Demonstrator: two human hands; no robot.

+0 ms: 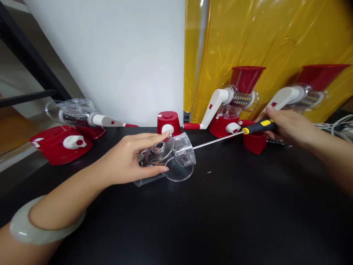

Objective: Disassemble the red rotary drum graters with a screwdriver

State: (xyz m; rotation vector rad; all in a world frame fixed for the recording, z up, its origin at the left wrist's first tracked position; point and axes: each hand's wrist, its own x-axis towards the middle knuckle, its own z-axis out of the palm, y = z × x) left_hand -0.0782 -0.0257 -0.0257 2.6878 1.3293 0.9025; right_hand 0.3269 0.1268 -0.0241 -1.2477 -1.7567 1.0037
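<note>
My left hand is wrapped round a clear plastic grater housing that lies on the black tabletop. Its thumb and fingers press on the round part. From the right, my right hand holds a screwdriver by its black and yellow handle. The long metal shaft runs left, nearly level, to the open tube end of the housing. Where exactly the tip rests is hard to see through the clear plastic. Just behind the housing stands a red grater base with a white knob.
A rotary grater with red hopper and white crank stands behind the screwdriver, with another grater farther right. At left are a red base and a crank grater part. White cables lie far right. A white panel rises behind.
</note>
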